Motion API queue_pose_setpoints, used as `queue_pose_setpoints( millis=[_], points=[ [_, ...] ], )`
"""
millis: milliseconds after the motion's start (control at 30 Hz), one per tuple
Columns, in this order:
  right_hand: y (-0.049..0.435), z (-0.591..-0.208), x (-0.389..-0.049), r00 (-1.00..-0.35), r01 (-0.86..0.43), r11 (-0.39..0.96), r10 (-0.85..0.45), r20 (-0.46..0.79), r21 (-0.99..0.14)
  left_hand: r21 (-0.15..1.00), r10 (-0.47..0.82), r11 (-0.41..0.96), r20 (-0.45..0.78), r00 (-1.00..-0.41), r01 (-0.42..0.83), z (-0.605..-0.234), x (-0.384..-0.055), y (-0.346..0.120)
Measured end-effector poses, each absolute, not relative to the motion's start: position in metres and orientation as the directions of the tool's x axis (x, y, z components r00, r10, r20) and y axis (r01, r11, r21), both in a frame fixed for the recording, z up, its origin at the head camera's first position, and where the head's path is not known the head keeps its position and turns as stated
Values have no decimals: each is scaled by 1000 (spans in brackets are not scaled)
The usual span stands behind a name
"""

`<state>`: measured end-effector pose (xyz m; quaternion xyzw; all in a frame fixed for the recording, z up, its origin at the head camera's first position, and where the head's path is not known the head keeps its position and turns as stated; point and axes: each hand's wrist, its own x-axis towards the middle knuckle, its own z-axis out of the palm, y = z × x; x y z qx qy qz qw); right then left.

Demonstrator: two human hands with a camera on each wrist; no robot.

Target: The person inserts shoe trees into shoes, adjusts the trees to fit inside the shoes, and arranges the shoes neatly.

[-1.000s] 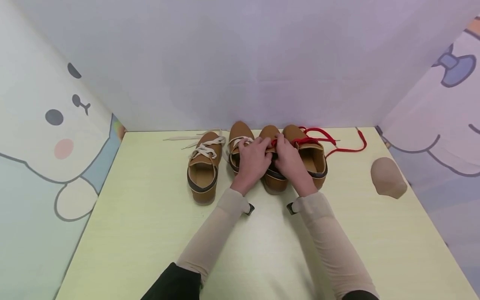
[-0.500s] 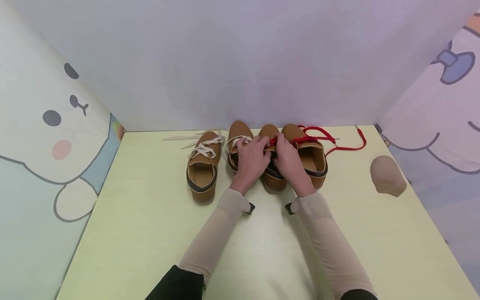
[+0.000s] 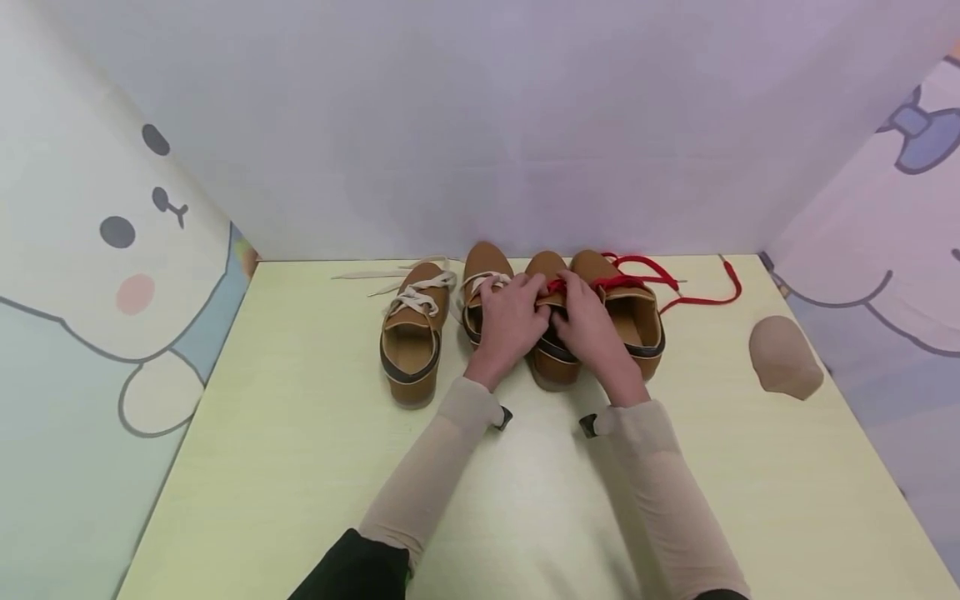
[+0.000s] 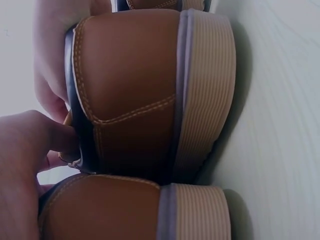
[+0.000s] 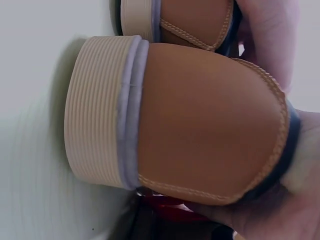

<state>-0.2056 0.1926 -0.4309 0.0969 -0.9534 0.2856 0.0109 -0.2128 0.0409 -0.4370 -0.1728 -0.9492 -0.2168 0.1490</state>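
Several brown lace-up shoes stand in a row, toes toward the back wall. The third shoe from the left has red laces; both hands are at its opening. My left hand reaches over the white-laced second shoe. In the left wrist view its thumb dips inside the collar of a shoe, pinching the upper. My right hand grips the third shoe's other side by the tongue, its fingertips partly hidden. In the right wrist view a shoe heel hides most of its fingers.
At far left stands another white-laced shoe, laces trailing to the back. Close right of the hands is a red-laced shoe, its loose red lace lying across the table. A beige rounded piece lies near the right edge.
My right hand has shifted slightly down and right, its fingers changing position at the shoe's opening. My left hand stays in place at the shoe. The head view has swung a little left.
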Motion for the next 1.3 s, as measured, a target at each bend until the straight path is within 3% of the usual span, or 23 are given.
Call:
queue_pose_setpoints(
  millis=[400,800,1000,1300],
  points=[
    [204,-427,-178,-976,-216,795,-171,131,-567,345,286,844,359,-889,411,-438,-210,42],
    [227,-418,-161,-957,-285,660,-148,251,-695,285,306,861,373,-876,422,-437,-208,42],
    [242,-412,-160,-935,-312,665,-89,342,-678,283,299,868,360,-884,408,-437,-208,42],
    [276,-411,-157,-926,-256,707,15,376,-659,351,272,851,342,-900,391,-436,-207,45]
  ],
)
